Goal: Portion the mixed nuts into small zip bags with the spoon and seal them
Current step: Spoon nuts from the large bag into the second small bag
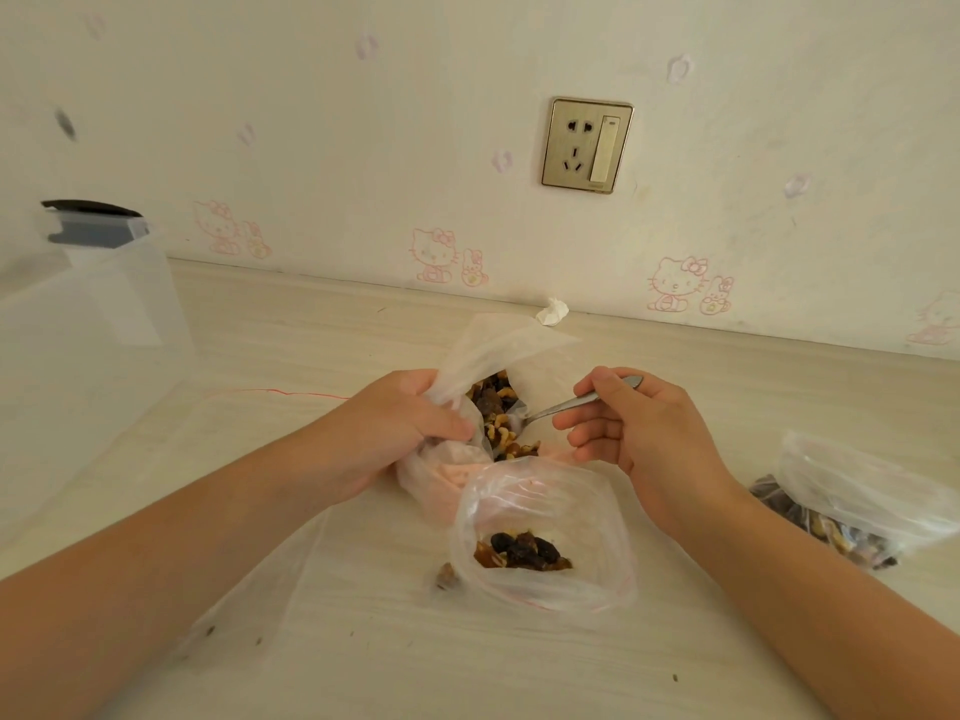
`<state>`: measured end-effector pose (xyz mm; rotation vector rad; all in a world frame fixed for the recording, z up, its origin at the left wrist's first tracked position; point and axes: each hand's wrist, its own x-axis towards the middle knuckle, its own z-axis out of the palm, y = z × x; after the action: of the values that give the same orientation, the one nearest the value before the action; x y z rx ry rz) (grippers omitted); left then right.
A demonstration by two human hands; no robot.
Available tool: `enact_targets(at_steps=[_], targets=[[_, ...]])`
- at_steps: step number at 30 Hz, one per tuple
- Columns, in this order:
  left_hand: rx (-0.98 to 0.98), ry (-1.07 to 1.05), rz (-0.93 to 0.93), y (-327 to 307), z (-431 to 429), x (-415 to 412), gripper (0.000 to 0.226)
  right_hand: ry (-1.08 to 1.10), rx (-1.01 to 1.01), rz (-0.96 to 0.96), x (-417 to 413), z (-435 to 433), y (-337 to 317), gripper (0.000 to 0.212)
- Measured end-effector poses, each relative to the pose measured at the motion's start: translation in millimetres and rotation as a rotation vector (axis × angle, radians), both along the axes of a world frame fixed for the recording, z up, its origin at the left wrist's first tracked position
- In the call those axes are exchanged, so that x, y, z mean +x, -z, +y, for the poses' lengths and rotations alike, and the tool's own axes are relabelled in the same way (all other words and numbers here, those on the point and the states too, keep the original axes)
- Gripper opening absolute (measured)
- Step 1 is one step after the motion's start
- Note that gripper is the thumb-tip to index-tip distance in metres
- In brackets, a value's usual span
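Observation:
My left hand [395, 433] grips the crumpled edge of a large clear bag [493, 345] that holds mixed nuts [498, 418] and stands open in the middle of the table. My right hand [639, 433] pinches the handle of a metal spoon [566, 405], whose bowl is down among the nuts in that bag. Just in front stands a small zip bag [545, 532], open at the top, with a few dark nuts at its bottom. One loose nut [447, 575] lies on the table by its left corner.
Another small bag of nuts [852, 506] lies at the right. Flat empty zip bags [234, 589] lie under my left forearm. A translucent plastic box [88, 330] stands at the left by the wall. A crumpled white scrap [552, 310] sits at the table's back edge.

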<state>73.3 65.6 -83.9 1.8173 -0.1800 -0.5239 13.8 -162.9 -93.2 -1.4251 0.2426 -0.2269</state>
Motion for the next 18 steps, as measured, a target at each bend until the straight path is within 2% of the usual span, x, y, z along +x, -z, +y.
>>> enact_targets(at_steps=[12, 18], targets=[[0.025, -0.045, -0.052, -3.9, 5.3, 4.6, 0.035, 0.014, 0.173, 0.095, 5.6, -5.4, 7.3, 0.027], [0.088, -0.041, -0.077, -4.9, 8.5, 9.3, 0.033, 0.026, 0.190, 0.103, 6.1, -5.0, 5.6, 0.027]])
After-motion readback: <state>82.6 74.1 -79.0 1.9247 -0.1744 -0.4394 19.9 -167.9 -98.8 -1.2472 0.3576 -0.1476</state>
